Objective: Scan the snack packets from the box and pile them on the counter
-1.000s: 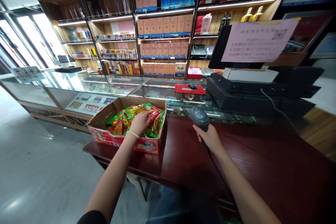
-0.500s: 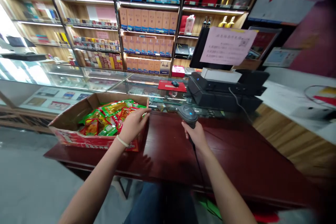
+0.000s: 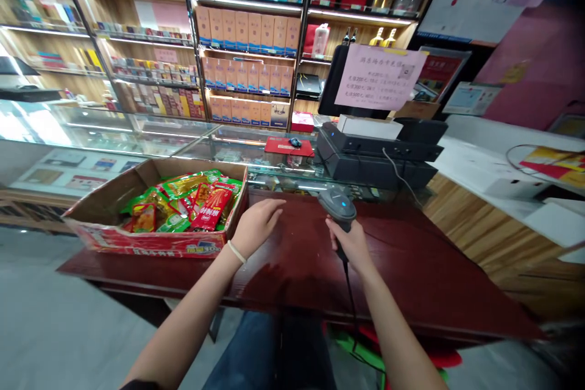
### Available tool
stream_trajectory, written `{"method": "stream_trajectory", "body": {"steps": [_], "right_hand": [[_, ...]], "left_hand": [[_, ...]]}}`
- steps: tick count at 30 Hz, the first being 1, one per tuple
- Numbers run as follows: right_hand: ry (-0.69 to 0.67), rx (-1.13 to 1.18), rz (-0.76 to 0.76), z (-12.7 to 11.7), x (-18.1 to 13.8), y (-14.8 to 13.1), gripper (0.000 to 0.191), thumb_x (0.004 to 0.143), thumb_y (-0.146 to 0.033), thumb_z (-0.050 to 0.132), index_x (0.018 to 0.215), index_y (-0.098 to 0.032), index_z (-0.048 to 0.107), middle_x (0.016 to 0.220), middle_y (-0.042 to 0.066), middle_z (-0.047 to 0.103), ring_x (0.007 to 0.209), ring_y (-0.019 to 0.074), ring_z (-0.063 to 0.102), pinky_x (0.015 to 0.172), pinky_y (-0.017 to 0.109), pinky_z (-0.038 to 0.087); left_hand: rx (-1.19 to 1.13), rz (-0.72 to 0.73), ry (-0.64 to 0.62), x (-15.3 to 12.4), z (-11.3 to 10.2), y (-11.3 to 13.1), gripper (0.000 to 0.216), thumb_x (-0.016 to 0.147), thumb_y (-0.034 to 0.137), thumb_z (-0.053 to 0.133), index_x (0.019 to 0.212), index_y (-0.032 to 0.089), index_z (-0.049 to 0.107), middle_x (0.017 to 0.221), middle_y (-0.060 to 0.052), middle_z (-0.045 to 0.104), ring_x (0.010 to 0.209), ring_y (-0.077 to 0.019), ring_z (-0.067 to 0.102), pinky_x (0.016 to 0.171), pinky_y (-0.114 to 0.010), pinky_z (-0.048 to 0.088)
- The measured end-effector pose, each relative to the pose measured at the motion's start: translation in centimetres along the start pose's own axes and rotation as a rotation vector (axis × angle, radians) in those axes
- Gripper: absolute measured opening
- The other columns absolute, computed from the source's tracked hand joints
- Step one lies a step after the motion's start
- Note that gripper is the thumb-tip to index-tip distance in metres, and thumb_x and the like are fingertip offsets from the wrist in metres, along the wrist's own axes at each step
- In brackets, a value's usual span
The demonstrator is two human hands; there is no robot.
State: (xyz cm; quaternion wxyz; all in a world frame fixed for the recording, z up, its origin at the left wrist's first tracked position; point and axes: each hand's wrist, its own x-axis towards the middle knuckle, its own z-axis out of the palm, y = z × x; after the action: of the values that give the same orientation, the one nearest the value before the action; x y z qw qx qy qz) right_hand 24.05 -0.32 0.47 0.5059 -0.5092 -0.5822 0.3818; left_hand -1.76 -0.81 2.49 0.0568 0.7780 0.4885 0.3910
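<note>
My right hand (image 3: 351, 247) grips the handle of a black barcode scanner (image 3: 339, 205), held upright over the dark red wooden table (image 3: 411, 268); its cable runs down along my forearm. My left hand (image 3: 256, 224) hovers over the table just right of a cardboard box (image 3: 114, 195), fingers stretched out and holding nothing. The box is filled with several red, green and yellow snack packets (image 3: 192, 198).
Behind the table runs a glass display counter (image 3: 214, 146) with a red mouse pad and mouse (image 3: 289, 145). A black register and monitor with a pink notice (image 3: 379, 76) stand at right. Shelves of boxed goods (image 3: 247, 30) line the back wall. A white counter (image 3: 503, 177) lies far right.
My left hand left the snack packets in the box and moved right, over the table. The view swung to the right. My right hand kept hold of the scanner.
</note>
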Motion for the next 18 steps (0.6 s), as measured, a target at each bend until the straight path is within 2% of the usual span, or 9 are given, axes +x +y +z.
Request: {"method": "stream_trajectory", "body": {"steps": [4, 7, 9, 11, 14, 18], "right_hand": [[-0.052, 0.003, -0.019, 1.8, 0.3, -0.8, 0.035, 0.08, -0.05, 0.07, 0.085, -0.017, 0.061, 0.051, -0.005, 0.053, 0.038, 0.0116, 0.049, 0.043, 0.024, 0.038], [-0.099, 0.045, -0.047, 4.4, 1.3, -1.5, 0.034, 0.081, -0.049, 0.069, 0.088, -0.016, 0.06, 0.052, -0.005, 0.054, 0.038, 0.0111, 0.05, 0.043, 0.024, 0.038], [-0.136, 0.076, -0.072, 6.4, 2.2, -2.1, 0.034, 0.081, -0.049, 0.068, 0.09, -0.017, 0.06, 0.053, -0.006, 0.054, 0.037, 0.0109, 0.05, 0.043, 0.023, 0.038], [-0.165, 0.108, -0.093, 8.6, 3.3, -2.7, 0.035, 0.081, -0.049, 0.069, 0.091, -0.017, 0.058, 0.054, -0.005, 0.055, 0.037, 0.0109, 0.05, 0.042, 0.023, 0.038], [-0.214, 0.18, -0.105, 11.3, 4.8, -2.9, 0.04, 0.078, -0.052, 0.071, 0.091, -0.018, 0.057, 0.057, -0.004, 0.057, 0.041, 0.0126, 0.053, 0.044, 0.025, 0.041], [-0.24, 0.265, -0.111, 13.3, 5.7, -1.7, 0.042, 0.071, -0.055, 0.076, 0.082, -0.019, 0.056, 0.064, 0.0, 0.062, 0.053, 0.016, 0.059, 0.055, 0.029, 0.05]], "left_hand": [[0.076, -0.029, 0.109, 0.2, -3.3, -1.3, 0.03, 0.097, 0.029, 0.046, 0.121, 0.022, 0.062, 0.117, -0.006, 0.069, 0.11, -0.0211, 0.063, 0.1, -0.035, 0.047], [0.189, -0.086, 0.178, 0.4, -6.4, -4.3, 0.029, 0.095, 0.031, 0.049, 0.119, 0.021, 0.061, 0.114, -0.009, 0.067, 0.109, -0.0228, 0.061, 0.1, -0.037, 0.046], [0.284, -0.151, 0.173, 0.4, -8.2, -7.1, 0.034, 0.092, 0.035, 0.055, 0.121, 0.017, 0.058, 0.114, -0.012, 0.065, 0.11, -0.0257, 0.06, 0.1, -0.04, 0.045], [0.358, -0.218, 0.111, 0.2, -9.4, -10.0, 0.049, 0.086, 0.044, 0.062, 0.124, 0.014, 0.054, 0.115, -0.015, 0.061, 0.113, -0.0295, 0.057, 0.101, -0.044, 0.044], [0.389, -0.297, -0.059, -0.6, -9.7, -13.4, 0.07, 0.076, 0.055, 0.07, 0.128, 0.013, 0.05, 0.118, -0.017, 0.056, 0.117, -0.0338, 0.055, 0.101, -0.049, 0.042], [0.408, -0.32, -0.214, -1.4, -8.7, -15.0, 0.082, 0.07, 0.058, 0.073, 0.134, 0.015, 0.047, 0.123, -0.019, 0.052, 0.12, -0.0373, 0.053, 0.102, -0.051, 0.041]]}}
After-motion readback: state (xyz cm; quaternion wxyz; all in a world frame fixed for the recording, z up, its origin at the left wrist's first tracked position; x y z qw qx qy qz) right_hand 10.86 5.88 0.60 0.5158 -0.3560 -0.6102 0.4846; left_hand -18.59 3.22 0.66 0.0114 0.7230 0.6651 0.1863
